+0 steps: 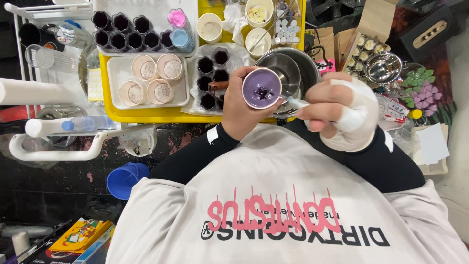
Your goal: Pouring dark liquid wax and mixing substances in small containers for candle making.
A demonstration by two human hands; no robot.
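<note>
1. Now my left hand [239,110] wraps its grip around a small cup [262,88] of purple liquid, above the yellow tray [146,115].
2. My bandaged right hand [337,112] pinches a thin stirring stick [296,102], its tip at the cup.
3. Mixing seems underway; steady, level holding matters.

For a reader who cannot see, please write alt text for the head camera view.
The left hand holds a paper cup of purple liquid, while the bandaged right hand dips a thin tool toward it, above a yellow tray of dark moulds.
</note>
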